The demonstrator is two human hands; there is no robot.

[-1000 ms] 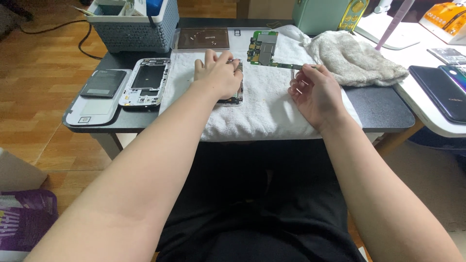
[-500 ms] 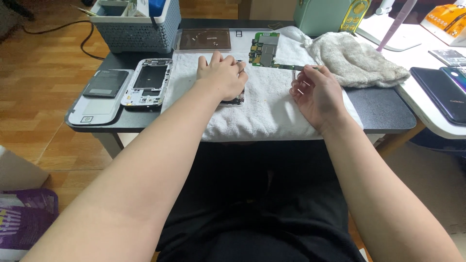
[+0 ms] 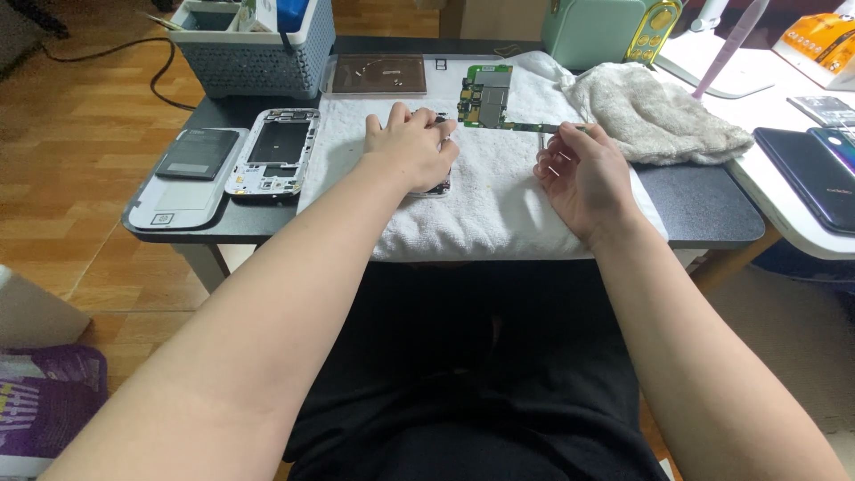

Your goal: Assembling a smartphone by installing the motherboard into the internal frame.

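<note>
While my left hand (image 3: 411,147) lay flat, fingers spread, pressing the dark phone part (image 3: 434,187) into the white towel (image 3: 499,205), my right hand (image 3: 579,174) pinched thin tweezers (image 3: 545,160).

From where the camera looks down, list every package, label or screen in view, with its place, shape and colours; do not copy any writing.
Orange package: top right corner, on the white table, glossy rectangular pack.
Purple package: on the floor, lower left, flat, purple with white print.
Dark phone screens: right edge, two overlapping black-blue rectangles, unlit.
White back cover label: left end of the dark table, small square sticker on a white rounded panel.
</note>
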